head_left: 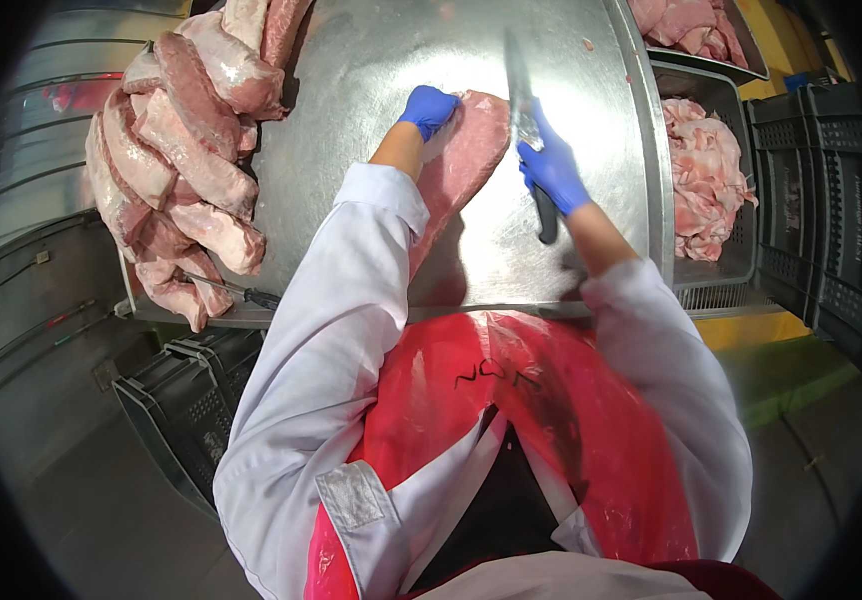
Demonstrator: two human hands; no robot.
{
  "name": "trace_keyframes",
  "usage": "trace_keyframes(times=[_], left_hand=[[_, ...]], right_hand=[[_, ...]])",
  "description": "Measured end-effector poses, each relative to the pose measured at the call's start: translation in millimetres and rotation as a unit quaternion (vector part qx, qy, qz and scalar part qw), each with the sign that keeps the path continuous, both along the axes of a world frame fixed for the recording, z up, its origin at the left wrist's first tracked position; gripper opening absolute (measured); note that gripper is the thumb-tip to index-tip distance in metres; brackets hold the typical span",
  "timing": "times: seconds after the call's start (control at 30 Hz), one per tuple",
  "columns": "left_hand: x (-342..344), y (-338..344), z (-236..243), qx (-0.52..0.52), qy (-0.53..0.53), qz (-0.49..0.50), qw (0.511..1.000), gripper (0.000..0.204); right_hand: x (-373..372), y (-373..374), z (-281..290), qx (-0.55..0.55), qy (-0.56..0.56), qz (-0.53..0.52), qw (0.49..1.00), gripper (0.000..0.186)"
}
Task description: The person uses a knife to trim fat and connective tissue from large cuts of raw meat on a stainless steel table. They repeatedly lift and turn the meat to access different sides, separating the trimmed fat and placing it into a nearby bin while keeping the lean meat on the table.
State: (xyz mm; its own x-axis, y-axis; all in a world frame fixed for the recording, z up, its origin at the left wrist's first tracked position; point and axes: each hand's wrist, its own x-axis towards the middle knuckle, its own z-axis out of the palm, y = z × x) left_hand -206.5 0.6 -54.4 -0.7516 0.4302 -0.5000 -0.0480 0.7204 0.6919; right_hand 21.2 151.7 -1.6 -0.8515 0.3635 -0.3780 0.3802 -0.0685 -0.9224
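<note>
A long pink piece of meat (464,150) lies on the steel table (351,70) in front of me, partly hidden behind my left sleeve. My left hand (430,110), in a blue glove, is closed on its far left edge. Just right of the meat, my blue-gloved right hand (554,165) grips a knife (546,215) by its dark handle. The blade points away from me and is smeared by motion. Whether it touches the meat's right edge I cannot tell.
Several long meat pieces (191,140) are heaped at the table's left, with a dark-handled tool (261,298) beside them. Right of the table, a grey bin (741,130) holds pale trimmings (701,180). Black crates stand at far right (821,200) and lower left (191,400).
</note>
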Motion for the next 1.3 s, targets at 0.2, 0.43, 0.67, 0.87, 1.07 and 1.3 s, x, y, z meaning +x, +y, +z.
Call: trace_keyframes(times=[0.2, 0.43, 0.67, 0.87, 1.07, 1.3], left_hand=[[6.7, 26.3, -1.0, 0.048, 0.088, -0.032, 0.994, 0.021], [10.5, 3.7, 14.0, 0.059, 0.112, -0.013, 0.992, 0.030], [12.0, 8.7, 37.3, 0.067, 0.118, 0.010, 0.991, 0.025], [5.5, 21.9, 50.3, 0.128, 0.060, -0.006, 0.990, 0.013], [-39.4, -95.7, 20.9, -0.031, 0.257, -0.009, 0.966, 0.018], [25.7, -44.1, 55.1, -0.136, 0.257, -0.362, 0.886, 0.029]], right_hand=[[-72.6, -0.6, -30.4, 0.000, -0.012, 0.085, 0.996, 0.074], [-0.8, -3.4, 10.2, -0.020, -0.074, 0.201, 0.977, 0.074], [4.7, -11.8, 16.4, -0.054, -0.077, 0.236, 0.967, 0.073], [-22.3, -3.8, 9.1, -0.035, -0.074, 0.227, 0.970, 0.079], [125.8, 15.7, 60.4, 0.003, -0.110, 0.342, 0.933, 0.076], [26.0, 17.7, 28.1, -0.006, -0.049, 0.111, 0.993, 0.075]])
